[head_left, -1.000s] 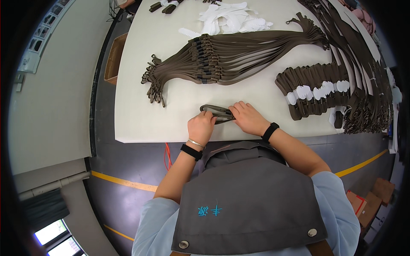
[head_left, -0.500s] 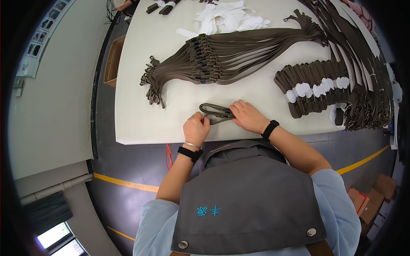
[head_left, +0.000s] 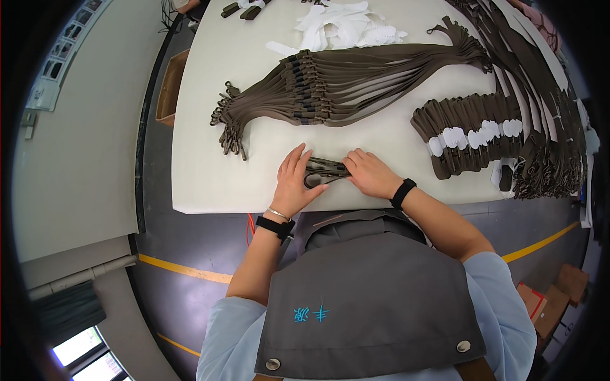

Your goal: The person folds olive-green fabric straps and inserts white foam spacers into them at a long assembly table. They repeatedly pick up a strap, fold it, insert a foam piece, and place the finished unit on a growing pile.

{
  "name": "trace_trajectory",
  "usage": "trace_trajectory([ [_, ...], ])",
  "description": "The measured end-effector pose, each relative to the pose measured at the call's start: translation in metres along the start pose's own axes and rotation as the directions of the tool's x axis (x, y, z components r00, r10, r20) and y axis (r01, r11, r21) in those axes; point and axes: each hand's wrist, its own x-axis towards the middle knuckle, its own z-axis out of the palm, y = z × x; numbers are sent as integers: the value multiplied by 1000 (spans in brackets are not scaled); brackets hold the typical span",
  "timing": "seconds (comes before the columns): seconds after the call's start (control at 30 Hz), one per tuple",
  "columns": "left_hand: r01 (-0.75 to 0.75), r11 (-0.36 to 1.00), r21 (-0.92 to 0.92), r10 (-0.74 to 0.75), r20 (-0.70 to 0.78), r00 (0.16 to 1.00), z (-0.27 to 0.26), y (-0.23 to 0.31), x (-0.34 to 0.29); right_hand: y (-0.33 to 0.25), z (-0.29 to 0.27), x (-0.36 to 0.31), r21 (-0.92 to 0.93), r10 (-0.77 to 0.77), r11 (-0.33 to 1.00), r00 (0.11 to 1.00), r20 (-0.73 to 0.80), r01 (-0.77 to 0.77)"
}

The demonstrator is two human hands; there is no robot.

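Note:
A folded brown webbing strap lies in loops over the near part of the table. My right hand is closed on its right end. At the strap's looped left end, my left hand is open, with thumb and fingers spread to either side of the loops. Farther back, a fanned row of long brown straps stretches across the table, metal hooks bunched at its left end. To the right lies a row of folded strap bundles, each wrapped with a white paper band.
White paper strips are heaped at the back of the table. More long straps with hooks hang over the right edge. A cardboard box stands beyond the left edge. Cartons sit on the floor at lower right.
My left hand has gone from pinching the strap's left end to spread fingers around it. The strap's loops are drawn closer together. My right hand keeps its hold.

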Motion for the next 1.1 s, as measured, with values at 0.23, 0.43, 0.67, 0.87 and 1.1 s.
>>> trace_trajectory([
  [0.23, 24, 991, 129, -41, 136, 990, 19, -18, -1, 4, 1, 9, -27, -16, 1000, 1000, -23, 15],
  [0.43, 52, 989, 140, -66, 95, 993, 31, -18, -1, -6, 1, 13, -185, 42, 982, 999, -8, -43],
  [0.67, 132, 976, -175, -103, 166, 981, 16, -34, 8, 3, 10, 11, -196, -19, 981, 998, -62, 7],
  [0.87, 325, 818, -475, -228, 250, 941, 8, -50, 3, 3, 8, 11, -167, -8, 986, 999, -31, 2],
  [1.1, 292, 877, -381, -246, 166, 955, 14, -43, 3, 3, 5, 7, -143, -14, 990, 998, -64, 5],
])
